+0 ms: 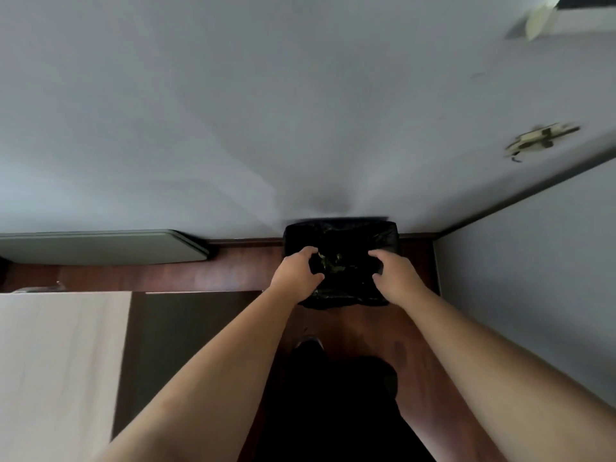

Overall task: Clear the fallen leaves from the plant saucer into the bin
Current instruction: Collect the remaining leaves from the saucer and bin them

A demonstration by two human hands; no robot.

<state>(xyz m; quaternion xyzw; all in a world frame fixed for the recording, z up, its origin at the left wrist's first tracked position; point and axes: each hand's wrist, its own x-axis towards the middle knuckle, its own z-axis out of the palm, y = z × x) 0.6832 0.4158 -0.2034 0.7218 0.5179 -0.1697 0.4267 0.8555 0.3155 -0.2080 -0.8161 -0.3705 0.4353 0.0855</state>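
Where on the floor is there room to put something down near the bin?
Bare floor lies left of the bin, between the wall and the dark cabinet top. It's crowded at the bin, where the left hand and right hand hold something dark.

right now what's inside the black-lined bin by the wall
Inside the black-lined bin, a few greenish leaves show between the left hand and right hand. Anything deeper is lost in the dark liner and behind the hands.

Both hands' fingertips vanish behind a dark thing over the bin (340,228); wall stuff (540,140) is blurry.
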